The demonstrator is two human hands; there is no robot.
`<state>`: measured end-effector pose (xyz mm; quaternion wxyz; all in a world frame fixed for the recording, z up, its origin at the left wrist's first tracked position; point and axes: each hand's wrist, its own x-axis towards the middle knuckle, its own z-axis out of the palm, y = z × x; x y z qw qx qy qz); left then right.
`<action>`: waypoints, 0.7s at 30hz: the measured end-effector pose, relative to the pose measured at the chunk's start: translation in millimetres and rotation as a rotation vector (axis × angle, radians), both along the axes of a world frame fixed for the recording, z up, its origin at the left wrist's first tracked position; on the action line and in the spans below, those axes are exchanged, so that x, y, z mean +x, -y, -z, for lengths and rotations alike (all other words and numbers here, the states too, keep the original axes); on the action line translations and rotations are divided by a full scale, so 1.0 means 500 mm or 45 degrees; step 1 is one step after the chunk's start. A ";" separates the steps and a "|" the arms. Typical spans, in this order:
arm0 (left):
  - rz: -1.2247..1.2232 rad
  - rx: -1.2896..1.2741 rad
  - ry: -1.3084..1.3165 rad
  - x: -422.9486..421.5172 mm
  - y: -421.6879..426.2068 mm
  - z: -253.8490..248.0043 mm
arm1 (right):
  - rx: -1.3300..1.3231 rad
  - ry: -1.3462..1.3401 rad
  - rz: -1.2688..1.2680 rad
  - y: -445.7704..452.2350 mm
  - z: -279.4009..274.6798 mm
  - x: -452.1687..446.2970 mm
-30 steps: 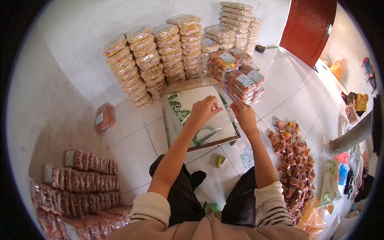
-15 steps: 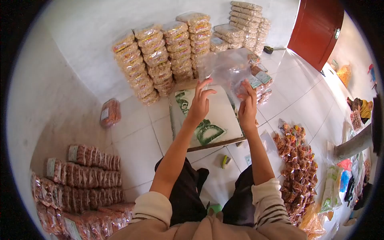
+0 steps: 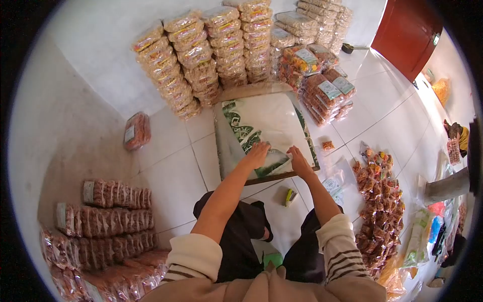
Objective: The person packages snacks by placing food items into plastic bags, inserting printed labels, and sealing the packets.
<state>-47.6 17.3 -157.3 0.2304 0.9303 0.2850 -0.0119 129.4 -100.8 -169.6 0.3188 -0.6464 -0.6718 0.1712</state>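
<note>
A clear plastic bag (image 3: 274, 118) lies over the low table (image 3: 220, 173), whose white top carries green print. My left hand (image 3: 256, 155) rests on the near part of the bag, its fingers closed on the film. Beside it, my right hand (image 3: 301, 162) pinches the film near the table's front right corner, where a small flap lifts. The fingertips of both hands are partly hidden by the film and its glare.
Tall stacks of bagged snacks (image 3: 188, 55) line the wall. Labelled brown packs (image 3: 322, 93) stand behind the table. More packs (image 3: 115, 216) fill the left floor; small packets (image 3: 380, 211) lie right. A yellow-green and black tool (image 3: 290, 197) lies between my feet. Clear bags (image 3: 342, 176) lie near the table.
The clear bag, raised and billowing above the table before, now lies down on it. Both my hands have come down and toward me, and the view has tilted slightly.
</note>
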 end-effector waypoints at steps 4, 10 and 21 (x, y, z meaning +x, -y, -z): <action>-0.087 -0.095 -0.319 0.019 0.000 0.011 | 0.134 0.091 0.034 0.012 0.059 -0.007; -0.105 0.128 -0.777 0.109 0.044 -0.072 | 0.003 0.442 0.093 0.078 -0.020 0.048; 0.694 0.017 0.115 0.429 0.305 -0.149 | -0.362 -0.068 0.663 0.432 -0.267 0.239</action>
